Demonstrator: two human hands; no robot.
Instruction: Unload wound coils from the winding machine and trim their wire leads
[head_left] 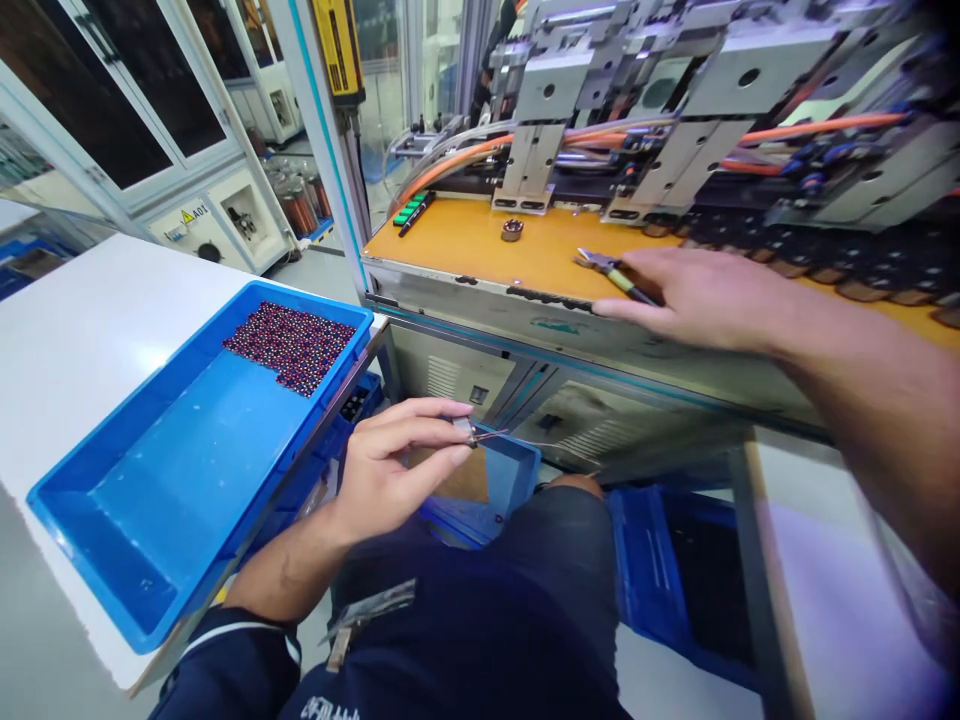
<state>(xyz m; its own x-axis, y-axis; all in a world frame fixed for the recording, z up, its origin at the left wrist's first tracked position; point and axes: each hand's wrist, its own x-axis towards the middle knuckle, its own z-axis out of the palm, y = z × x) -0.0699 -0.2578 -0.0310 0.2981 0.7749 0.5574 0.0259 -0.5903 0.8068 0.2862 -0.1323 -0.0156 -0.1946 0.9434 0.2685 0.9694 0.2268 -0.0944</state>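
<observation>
My left hand hovers above my lap and pinches a small coil part with thin copper wire trailing to the right. My right hand lies on the orange machine deck, fingers stretched out flat over a pair of small cutters with yellow-green handles; whether it grips them is unclear. One small round coil rests alone on the deck. A blue tray stands on the white table to my left, with a batch of small dark coils packed in its far corner.
Machine heads with orange hoses overhang the back of the deck, above a row of coils at right. A green-and-black tool lies at the deck's far left. Blue bins sit on the floor beside my knees.
</observation>
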